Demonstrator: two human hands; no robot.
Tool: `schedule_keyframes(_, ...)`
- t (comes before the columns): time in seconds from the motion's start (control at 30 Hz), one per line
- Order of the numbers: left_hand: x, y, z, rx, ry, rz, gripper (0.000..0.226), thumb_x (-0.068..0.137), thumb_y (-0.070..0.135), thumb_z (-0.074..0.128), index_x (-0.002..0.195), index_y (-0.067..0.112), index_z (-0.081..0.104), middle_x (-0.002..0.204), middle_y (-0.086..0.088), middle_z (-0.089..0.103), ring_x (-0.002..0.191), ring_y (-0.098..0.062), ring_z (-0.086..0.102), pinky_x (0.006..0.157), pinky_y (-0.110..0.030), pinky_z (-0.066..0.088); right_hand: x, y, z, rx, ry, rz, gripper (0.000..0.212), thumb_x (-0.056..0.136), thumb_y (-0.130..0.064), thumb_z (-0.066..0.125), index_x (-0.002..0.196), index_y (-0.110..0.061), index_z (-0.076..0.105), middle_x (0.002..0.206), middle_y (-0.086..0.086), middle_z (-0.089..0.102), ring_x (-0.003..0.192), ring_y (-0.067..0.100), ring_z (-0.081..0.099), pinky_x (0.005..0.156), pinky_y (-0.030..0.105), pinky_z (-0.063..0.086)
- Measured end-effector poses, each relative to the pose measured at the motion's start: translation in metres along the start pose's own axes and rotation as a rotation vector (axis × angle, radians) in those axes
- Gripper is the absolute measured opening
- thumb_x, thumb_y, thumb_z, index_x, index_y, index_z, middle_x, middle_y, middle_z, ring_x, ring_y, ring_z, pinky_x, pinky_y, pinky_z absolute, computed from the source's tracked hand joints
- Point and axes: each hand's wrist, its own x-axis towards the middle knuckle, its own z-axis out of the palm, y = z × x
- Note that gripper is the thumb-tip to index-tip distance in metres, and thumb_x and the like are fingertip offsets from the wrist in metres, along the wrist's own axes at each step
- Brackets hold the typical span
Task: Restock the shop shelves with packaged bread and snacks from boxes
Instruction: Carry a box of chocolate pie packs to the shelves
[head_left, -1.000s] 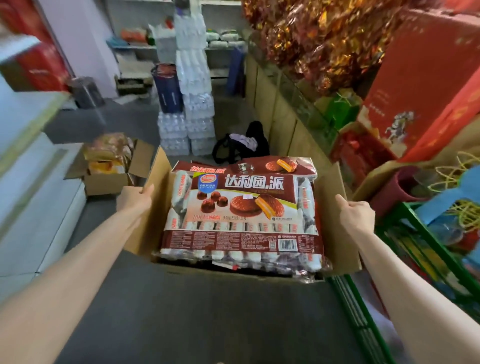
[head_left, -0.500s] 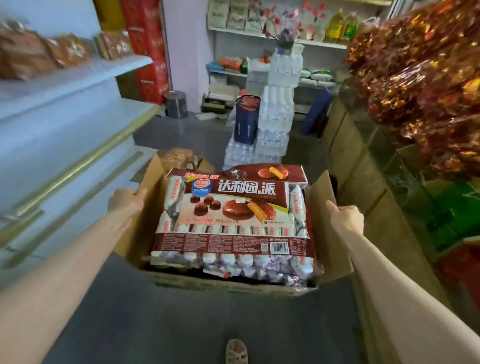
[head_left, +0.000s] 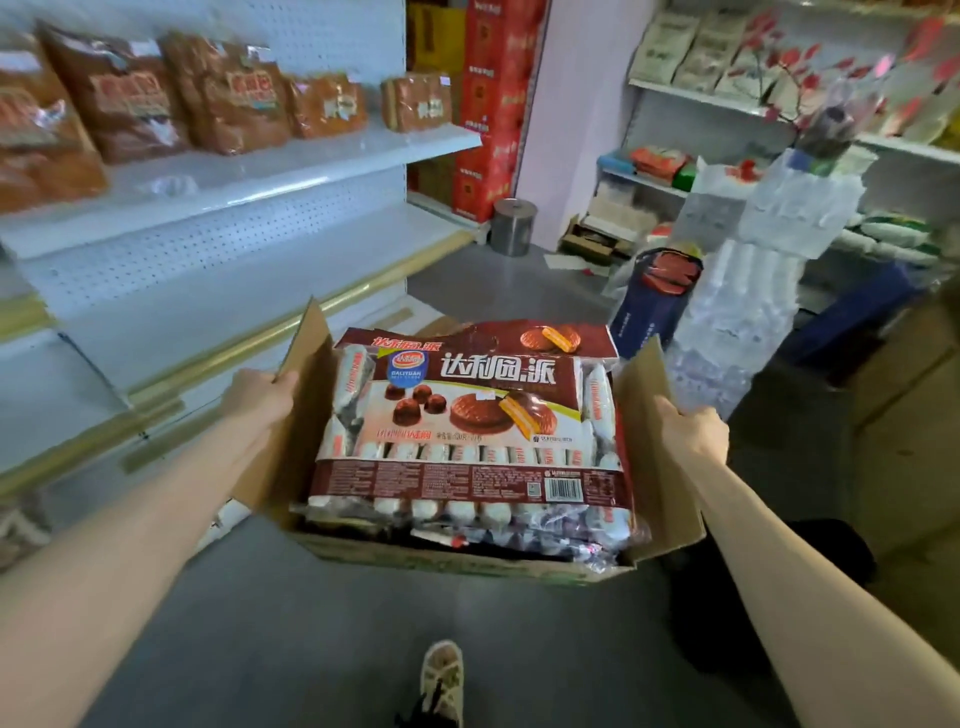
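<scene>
White perforated metal shelving (head_left: 218, 244) runs along my left, two boards in view. The upper board carries five brown and orange plastic bags of bread (head_left: 234, 93) in a row; the lower board is bare where I can see it.

One open brown cardboard box (head_left: 441, 560) hangs between my two hands, above the grey floor (head_left: 311, 649) and just beside the lower shelf edge. Both side flaps stand up.

Left hand (head_left: 257, 397): fingers curled over the left flap's edge, gripping it. Right hand (head_left: 688, 434): same on the right flap, thumb on the outside and fingers wrapped over the top. Both arms are stretched out, so the box sits ahead of me and between the hands.

One brown-and-white plastic pack of chocolate pies (head_left: 467, 415) lies flat on top, filling the box between the flaps and not touching either hand. A second pack's edge shows behind it. There are more wrappers underneath, count unclear.

One stack of shrink-wrapped clear water bottles (head_left: 753, 291) stands far right. One small steel bin (head_left: 513, 226) is by the back wall. One shoe (head_left: 441, 675) shows below the box.
</scene>
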Motion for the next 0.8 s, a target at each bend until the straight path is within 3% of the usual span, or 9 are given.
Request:
schedule_keyframes(0.1,0.037,0.008,0.018,-0.059,0.036,-0.051,0.038,0.097,0.031,0.054,0.074,0.0,0.058,0.08,-0.018,0.059,0.07,-0.028,0.054,0.059,-0.034,0.037,0.044,-0.029,0.038,0.032,-0.027,0.004,0.046,0.097,-0.038,0.054,0.124,-0.001,0.057,0.121,0.019,0.062,0.101,0.035,0.061,0.089,0.041,0.049)
schedule_keyframes(0.17,0.066,0.012,0.03,-0.092,0.045,-0.096,0.035,0.097,0.033,0.055,0.084,0.001,0.063,0.089,-0.019,0.065,0.079,-0.031,0.061,0.069,-0.039,0.046,0.077,-0.053,0.065,0.024,-0.056,-0.01,0.044,0.098,-0.038,0.053,0.125,-0.003,0.058,0.12,0.017,0.062,0.092,0.03,0.059,0.084,0.037,0.048)
schedule_keyframes(0.23,0.083,0.016,0.041,-0.079,0.074,-0.135,0.035,0.098,0.033,0.052,0.085,0.002,0.062,0.088,-0.017,0.063,0.081,-0.032,0.06,0.065,-0.036,0.042,0.106,-0.074,0.087,0.0,-0.105,-0.05,0.045,0.098,-0.039,0.052,0.124,-0.003,0.06,0.119,0.017,0.063,0.095,0.031,0.061,0.081,0.034,0.047)
schedule_keyframes(0.33,0.105,0.029,0.052,-0.041,0.135,-0.18,0.036,0.1,0.03,0.049,0.079,0.002,0.057,0.086,-0.018,0.057,0.078,-0.029,0.052,0.063,-0.031,0.033,0.148,-0.103,0.12,-0.04,-0.154,-0.074,0.048,0.098,-0.041,0.051,0.126,-0.003,0.059,0.12,0.016,0.063,0.104,0.034,0.062,0.088,0.037,0.051)
schedule_keyframes(0.47,0.131,0.04,0.065,0.016,0.191,-0.244,0.037,0.1,0.032,0.048,0.096,0.0,0.067,0.099,-0.021,0.065,0.093,-0.037,0.061,0.072,-0.041,0.043,0.196,-0.14,0.162,-0.111,-0.258,-0.103,0.04,0.101,-0.035,0.048,0.116,0.0,0.061,0.108,0.013,0.061,0.086,0.025,0.053,0.076,0.031,0.043)
schedule_keyframes(0.53,0.142,0.044,0.074,0.018,0.233,-0.293,0.041,0.1,0.031,0.049,0.1,-0.006,0.068,0.104,-0.026,0.066,0.098,-0.041,0.062,0.074,-0.041,0.044,0.218,-0.154,0.187,-0.136,-0.319,-0.107,0.037,0.1,-0.037,0.048,0.105,-0.003,0.063,0.106,0.01,0.063,0.088,0.025,0.057,0.083,0.03,0.047)
schedule_keyframes(0.67,0.16,0.047,0.103,-0.023,0.335,-0.403,0.043,0.1,0.031,0.049,0.115,-0.006,0.064,0.114,-0.025,0.064,0.097,-0.038,0.059,0.072,-0.037,0.037,0.267,-0.166,0.244,-0.199,-0.406,-0.174,0.043,0.094,-0.046,0.052,0.089,-0.006,0.067,0.106,0.018,0.068,0.096,0.037,0.064,0.093,0.049,0.052)
schedule_keyframes(0.8,0.17,0.034,0.134,-0.061,0.422,-0.524,0.044,0.098,0.032,0.052,0.111,-0.009,0.064,0.105,-0.027,0.063,0.104,-0.042,0.059,0.079,-0.043,0.042,0.311,-0.192,0.301,-0.277,-0.524,-0.258,0.051,0.095,-0.045,0.053,0.11,0.001,0.067,0.113,0.02,0.066,0.104,0.04,0.062,0.096,0.048,0.05)
